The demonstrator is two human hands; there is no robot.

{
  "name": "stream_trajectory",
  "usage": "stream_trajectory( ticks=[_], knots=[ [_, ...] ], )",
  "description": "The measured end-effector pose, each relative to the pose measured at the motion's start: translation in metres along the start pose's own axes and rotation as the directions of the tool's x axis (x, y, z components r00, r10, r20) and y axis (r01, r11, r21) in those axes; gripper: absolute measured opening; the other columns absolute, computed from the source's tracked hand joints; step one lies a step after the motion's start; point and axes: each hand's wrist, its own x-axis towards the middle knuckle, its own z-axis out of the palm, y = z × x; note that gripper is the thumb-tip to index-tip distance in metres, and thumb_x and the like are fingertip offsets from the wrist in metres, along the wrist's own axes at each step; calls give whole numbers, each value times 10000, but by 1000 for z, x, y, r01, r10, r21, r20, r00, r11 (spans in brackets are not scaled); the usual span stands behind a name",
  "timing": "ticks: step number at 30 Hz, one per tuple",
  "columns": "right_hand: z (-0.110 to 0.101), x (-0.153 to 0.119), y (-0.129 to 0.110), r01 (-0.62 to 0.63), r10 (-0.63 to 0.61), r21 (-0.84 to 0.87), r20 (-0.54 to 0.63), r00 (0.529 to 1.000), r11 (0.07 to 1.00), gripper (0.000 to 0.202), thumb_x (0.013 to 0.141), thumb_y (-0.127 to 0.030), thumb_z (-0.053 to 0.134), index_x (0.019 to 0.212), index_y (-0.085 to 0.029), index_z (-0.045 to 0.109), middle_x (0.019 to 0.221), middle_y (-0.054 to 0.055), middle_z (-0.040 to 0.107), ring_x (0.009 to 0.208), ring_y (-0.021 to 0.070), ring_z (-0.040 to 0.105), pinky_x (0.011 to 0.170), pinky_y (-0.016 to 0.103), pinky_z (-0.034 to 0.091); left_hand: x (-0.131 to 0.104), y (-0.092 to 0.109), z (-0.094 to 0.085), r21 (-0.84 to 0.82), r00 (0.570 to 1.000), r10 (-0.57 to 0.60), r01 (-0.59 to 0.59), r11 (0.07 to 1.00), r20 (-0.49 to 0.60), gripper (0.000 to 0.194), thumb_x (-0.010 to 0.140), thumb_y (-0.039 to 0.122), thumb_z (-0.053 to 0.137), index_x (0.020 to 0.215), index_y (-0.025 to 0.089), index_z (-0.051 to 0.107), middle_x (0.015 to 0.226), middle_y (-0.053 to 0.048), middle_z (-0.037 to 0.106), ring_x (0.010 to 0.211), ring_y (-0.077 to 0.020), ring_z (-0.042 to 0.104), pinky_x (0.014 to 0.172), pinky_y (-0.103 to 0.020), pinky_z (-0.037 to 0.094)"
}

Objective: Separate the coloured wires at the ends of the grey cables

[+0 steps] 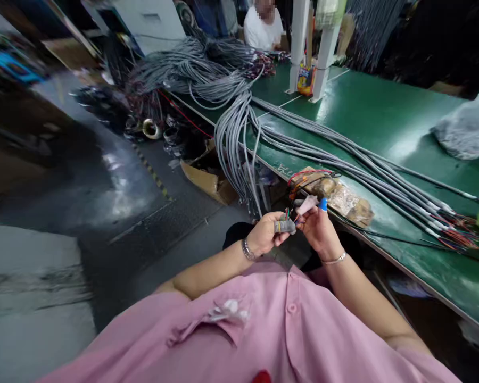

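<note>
My left hand, with a grey cover on one finger, is closed around the end of a cable; short coloured wires stick up from its grip. Close beside it on the right, my right hand pinches at the same wires, with a blue cap on one fingertip. A pale pink piece shows at its fingers. Both hands are in front of my body, just off the bench's near edge. Behind them a taped, lumpy block lies at the edge, with red and black wires over it.
Bundles of grey cables run across the green bench and hang over its edge. A white post stands on it. A plastic bag lies at right. Across the bench sits a person. Below is an open cardboard box.
</note>
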Motion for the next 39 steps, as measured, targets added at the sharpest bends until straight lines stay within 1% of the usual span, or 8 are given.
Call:
stream_trajectory(
  ticks=[5, 8, 11, 14, 18, 24, 31, 39],
  knots=[
    [3, -3, -5, -58, 56, 25, 65, 996, 998, 433, 764, -623, 663, 860, -201, 685, 814, 21, 688, 619, 108, 568, 542, 217, 504, -13, -3, 4, 23, 995, 84, -83, 996, -46, 311, 672, 408, 757, 703, 126, 630, 493, 9, 563, 339, -55, 403, 302, -176, 264],
    [3, -4, -5, 1, -1, -11, 21, 1000, 1000, 315, 787, -496, 702, 876, -193, 691, 798, 6, 667, 615, 94, 550, 549, 206, 495, -17, -5, 9, 42, 984, 126, -122, 992, -123, 320, 693, 425, 752, 709, 133, 622, 470, 22, 545, 341, -53, 399, 314, -174, 267],
    [1, -3, -1, 65, -67, -77, -24, 997, 995, 352, 800, -526, 675, 886, -185, 695, 772, 6, 647, 603, 96, 533, 539, 215, 478, -16, -5, 14, 38, 976, 143, -139, 990, -163, 318, 688, 422, 755, 706, 141, 608, 474, 27, 549, 341, -52, 399, 317, -176, 266],
    [-3, -1, 5, 201, -220, -207, -73, 973, 957, 345, 809, -534, 666, 821, -189, 680, 714, -4, 620, 576, 91, 502, 525, 213, 433, -12, -4, 16, 26, 976, 149, -146, 989, -157, 313, 686, 417, 752, 701, 143, 601, 471, 27, 549, 338, -53, 398, 319, -178, 260],
    [-5, 1, 11, 363, -435, -363, -137, 890, 858, 349, 819, -533, 659, 746, -192, 649, 661, -11, 604, 554, 86, 480, 517, 215, 391, -7, -2, 15, 19, 977, 152, -151, 988, -150, 287, 688, 395, 738, 695, 141, 603, 467, 24, 547, 335, -54, 397, 324, -183, 251],
    [-1, 7, 10, 110, -114, -62, -54, 992, 992, 449, 738, -642, 682, 787, -197, 652, 716, 0, 628, 585, 109, 522, 531, 238, 455, -4, -4, 14, 14, 981, 122, -121, 993, -151, 276, 679, 381, 736, 704, 145, 596, 470, 25, 547, 333, -56, 394, 322, -185, 249],
    [3, 7, 7, 138, -135, 39, -88, 987, 990, 359, 722, -542, 759, 766, -200, 656, 699, -17, 631, 602, 102, 531, 558, 222, 473, -2, -8, 14, 26, 981, 107, -105, 994, -159, 295, 670, 400, 743, 683, 146, 594, 463, 23, 541, 332, -56, 392, 319, -180, 249],
    [0, 3, 7, 20, -19, 65, -17, 1000, 998, 499, 772, -698, 598, 817, -206, 667, 769, 17, 669, 602, 117, 564, 544, 241, 488, -10, -11, 10, 21, 981, 121, -120, 993, -153, 253, 695, 367, 731, 705, 145, 608, 478, 21, 555, 343, -59, 404, 312, -172, 272]
  ],
)
